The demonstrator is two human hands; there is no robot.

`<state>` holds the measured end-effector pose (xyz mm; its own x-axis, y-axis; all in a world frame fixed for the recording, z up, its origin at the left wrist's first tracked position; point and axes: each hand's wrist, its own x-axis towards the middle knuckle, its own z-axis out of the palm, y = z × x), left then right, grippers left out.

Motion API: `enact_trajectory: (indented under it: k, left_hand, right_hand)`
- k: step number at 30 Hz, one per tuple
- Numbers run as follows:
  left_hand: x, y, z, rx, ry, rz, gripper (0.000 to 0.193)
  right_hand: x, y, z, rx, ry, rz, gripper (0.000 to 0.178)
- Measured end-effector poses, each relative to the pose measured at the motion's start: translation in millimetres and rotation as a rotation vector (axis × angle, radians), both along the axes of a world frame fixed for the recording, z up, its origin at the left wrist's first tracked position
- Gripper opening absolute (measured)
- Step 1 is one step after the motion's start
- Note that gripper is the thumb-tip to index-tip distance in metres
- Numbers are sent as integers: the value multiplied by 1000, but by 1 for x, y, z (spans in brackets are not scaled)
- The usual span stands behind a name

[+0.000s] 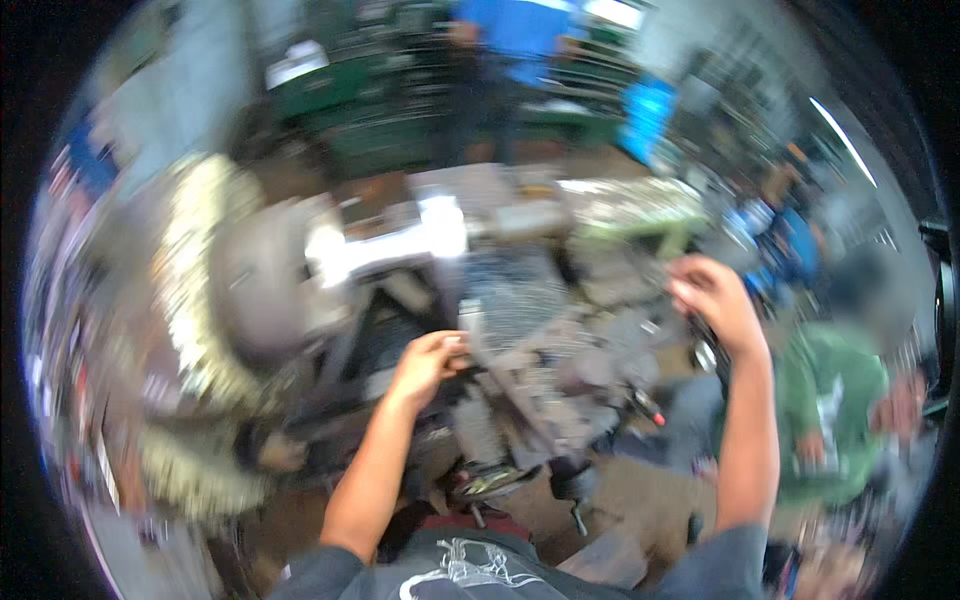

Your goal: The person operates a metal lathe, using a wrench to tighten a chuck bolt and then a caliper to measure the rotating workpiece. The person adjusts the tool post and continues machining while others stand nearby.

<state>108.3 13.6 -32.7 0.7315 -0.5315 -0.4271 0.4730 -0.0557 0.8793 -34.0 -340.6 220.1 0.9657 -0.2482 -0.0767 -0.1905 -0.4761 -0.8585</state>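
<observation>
Though motion blur softens most edges, a heavy lathe reads plainly as the largest thing in view, spreading mostly rightward from its round grey chuck. Dark green structure beyond the chuck, blurred, kind unclear. Person in a green top, well to the right of the chuck and nearer the wearer; second person, blue top, beyond the chuck and to its right. Pale yellow-green casing stands just left of the chuck. At the lathe's other end, well right of the chuck, a pale green block with a glossy upper face.

Bright metal cylinder, stepped in outline, extends right from the chuck, lying roughly level. Blue bundle far right of the chuck and beyond it; material unclear.

Left hand: right of the chuck, on the wearer's side of the cylinder, fingers partly curled; cannot tell whether anything is held. Right hand: much farther right of the chuck, fingers bent, thumb close to them; grip too blurred to tell. Shiny knob just beneath it, contact unclear. Smallest: red tip of a lever, well right of the chuck, wearer's side.
</observation>
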Motion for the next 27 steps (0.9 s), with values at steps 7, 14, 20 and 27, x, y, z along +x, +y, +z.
enact_trajectory:
  k: [7,14,20,27]
  left_hand:
    - [-75,174,103,276,-693,-70,34]
    - [-123,365,225,747,-1292,532,23]
    - [-63,492,248,1592,-832,681,25]
    - [-47,514,237,1569,-790,511,31]
  right_hand:
    - [-3,64,-58,-854,-261,-210,20]
    - [5,39,-76,-804,-328,-267,20]
    - [8,44,-76,-816,-337,-333,20]
    - [4,63,-62,-824,-349,-312,29]
